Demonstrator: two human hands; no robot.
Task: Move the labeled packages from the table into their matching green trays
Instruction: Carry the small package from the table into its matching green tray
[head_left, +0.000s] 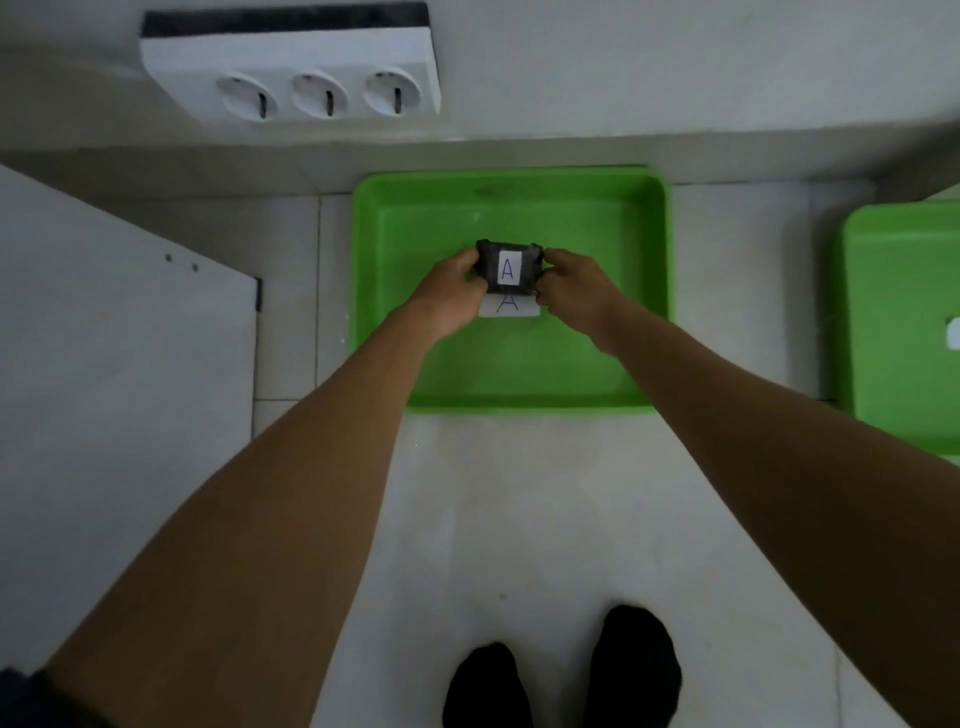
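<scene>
A small black package with a white label reading "A" is held over the middle of a green tray on the floor. My left hand grips its left end and my right hand grips its right end. Just below the package, a white card marked "A" lies on the tray's floor, partly hidden by the package. A second green tray is cut off at the right edge, with a bit of white label showing inside it.
A white table top fills the left side. A white power strip with three sockets sits on the wall ahead. My two black-socked feet stand on the pale tiled floor below the tray.
</scene>
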